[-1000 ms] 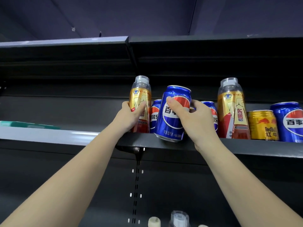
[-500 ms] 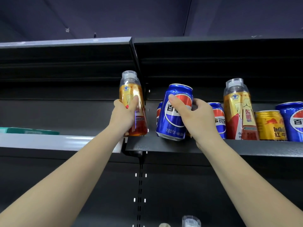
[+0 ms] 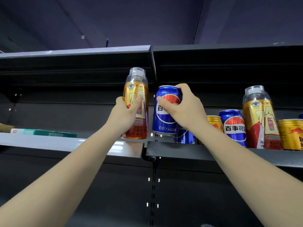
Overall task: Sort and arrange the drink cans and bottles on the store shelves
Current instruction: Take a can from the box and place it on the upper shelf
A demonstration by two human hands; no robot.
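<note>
Bare hands are mid-sort: left hand (image 3: 124, 115) grips a bottle (image 3: 136, 95) over the grey shelf (image 3: 65, 142), right hand (image 3: 185, 107) grips a can (image 3: 164, 118) above the black shelf (image 3: 229, 156), each probably needing setting beside its kind.

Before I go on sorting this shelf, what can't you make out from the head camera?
- Blue can behind the right hand: label hidden by wrist and the held can.
- Gold can: cut off by right edge.
- Packs on left shelf: blurred, print unreadable.
</note>
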